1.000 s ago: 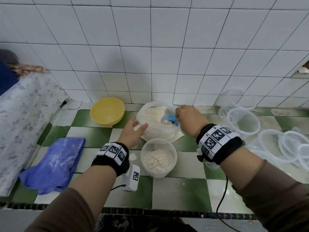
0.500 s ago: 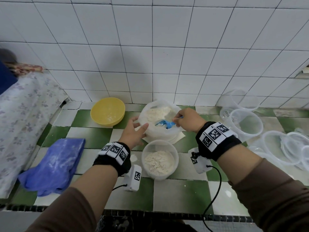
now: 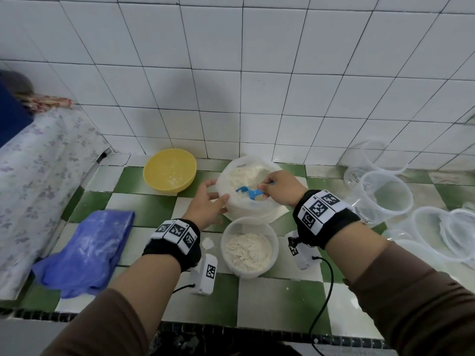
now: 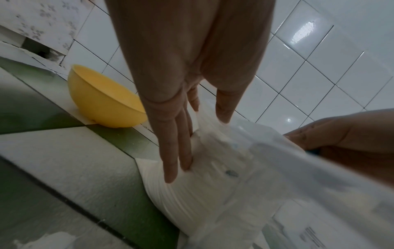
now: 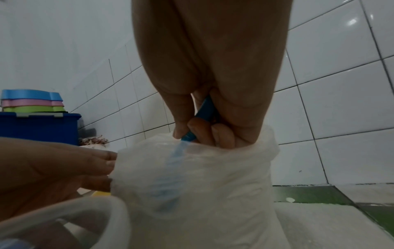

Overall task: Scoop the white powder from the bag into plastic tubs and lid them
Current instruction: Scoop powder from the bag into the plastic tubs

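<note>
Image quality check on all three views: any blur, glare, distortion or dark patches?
Head view: wide-angle bend curves the white wall tiles; soft shadows fall on them behind the yellow plastic bowl. Left wrist view: the translucent plastic bag of white powder smears at lower right; glare on the tiles. Right wrist view: dim, the right hand close and underexposed, the blue plastic scoop soft.

Yellow bowl point(image 3: 169, 170) by the tiled wall, crumpled blue cloth point(image 3: 84, 253) on the green-and-white checked counter point(image 3: 164, 301), floral fabric point(image 3: 38, 176) alongside.
</note>
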